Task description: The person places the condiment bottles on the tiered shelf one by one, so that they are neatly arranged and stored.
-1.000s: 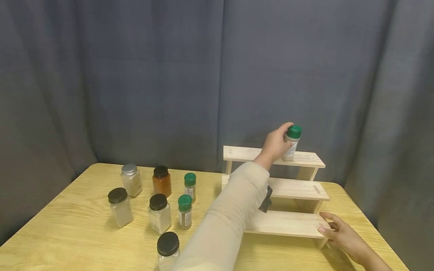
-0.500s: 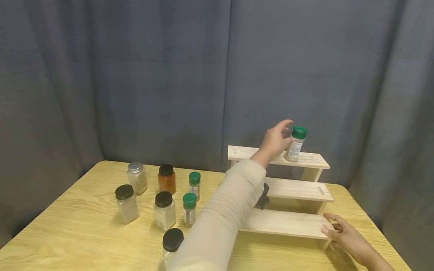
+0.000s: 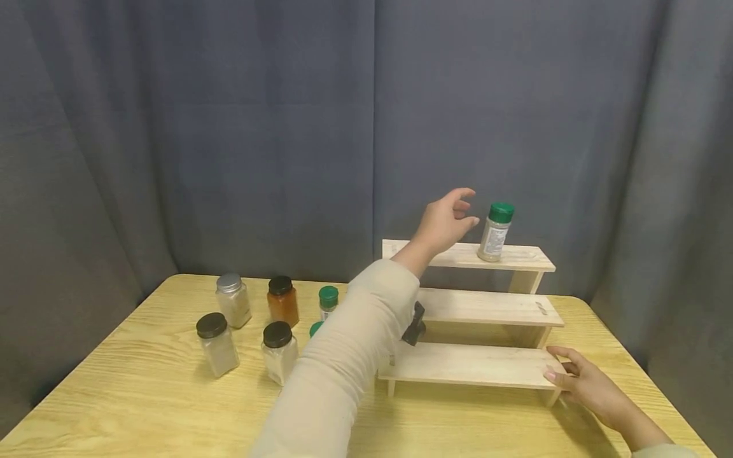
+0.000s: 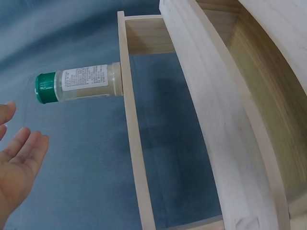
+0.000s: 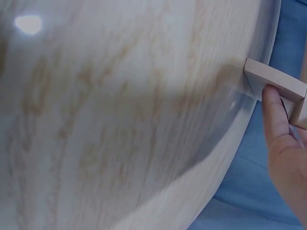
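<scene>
A green-capped spice jar (image 3: 495,232) with a white label stands upright on the top step of the three-step wooden shelf (image 3: 475,366). My left hand (image 3: 439,226) hovers just left of the jar, thumb and fingers spread apart and holding nothing. In the left wrist view a gap shows between the hand (image 4: 21,165) and the jar's green cap (image 4: 46,88). At the shelf's right end, my right hand (image 3: 595,391) grips the edge of the lowest step. The right wrist view shows a finger of that hand (image 5: 285,153) against the board end (image 5: 273,79).
Left on the table (image 3: 143,394) stand a silver-lidded jar (image 3: 234,302), an amber jar (image 3: 283,304), black-lidded jars of pale contents (image 3: 219,350) (image 3: 280,356) and green-capped jars (image 3: 328,298), partly behind the left sleeve (image 3: 338,362). A grey curtain (image 3: 263,140) hangs behind.
My left hand has let go of the green-capped spice jar and drawn back to the left. The jar stays on the top step. My right hand keeps its hold on the shelf.
</scene>
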The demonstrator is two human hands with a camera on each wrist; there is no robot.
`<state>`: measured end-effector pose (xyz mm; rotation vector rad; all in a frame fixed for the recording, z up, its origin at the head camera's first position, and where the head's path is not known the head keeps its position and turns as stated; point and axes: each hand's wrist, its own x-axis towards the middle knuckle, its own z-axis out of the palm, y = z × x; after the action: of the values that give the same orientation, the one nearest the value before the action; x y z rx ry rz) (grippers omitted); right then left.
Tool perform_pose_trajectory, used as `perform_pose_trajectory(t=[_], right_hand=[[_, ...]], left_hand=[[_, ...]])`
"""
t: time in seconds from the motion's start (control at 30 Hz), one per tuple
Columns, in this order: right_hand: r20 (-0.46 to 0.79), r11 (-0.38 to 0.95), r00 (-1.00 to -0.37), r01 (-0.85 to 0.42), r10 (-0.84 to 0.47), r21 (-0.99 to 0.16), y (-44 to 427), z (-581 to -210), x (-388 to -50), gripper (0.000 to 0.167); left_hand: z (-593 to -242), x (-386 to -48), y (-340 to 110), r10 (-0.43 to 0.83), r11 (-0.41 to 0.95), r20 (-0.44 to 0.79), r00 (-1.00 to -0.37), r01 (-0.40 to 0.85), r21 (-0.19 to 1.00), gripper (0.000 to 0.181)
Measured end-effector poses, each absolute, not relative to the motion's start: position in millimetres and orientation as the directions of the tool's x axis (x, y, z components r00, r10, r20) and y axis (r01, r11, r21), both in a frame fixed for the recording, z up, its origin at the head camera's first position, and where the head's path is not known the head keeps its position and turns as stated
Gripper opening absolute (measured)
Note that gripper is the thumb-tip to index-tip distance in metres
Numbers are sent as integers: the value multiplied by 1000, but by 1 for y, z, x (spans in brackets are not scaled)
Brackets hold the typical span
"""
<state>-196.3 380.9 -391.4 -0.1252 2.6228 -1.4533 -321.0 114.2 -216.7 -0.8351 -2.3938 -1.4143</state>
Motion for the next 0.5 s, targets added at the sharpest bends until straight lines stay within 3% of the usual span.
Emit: perform_pose_trajectory(t=[0.5], right_hand=[[-77, 501, -986, -7, -147, -865, 370, -394, -200, 64]], left_hand=[[-211, -301, 76, 379, 363, 473, -796, 598, 715, 46]])
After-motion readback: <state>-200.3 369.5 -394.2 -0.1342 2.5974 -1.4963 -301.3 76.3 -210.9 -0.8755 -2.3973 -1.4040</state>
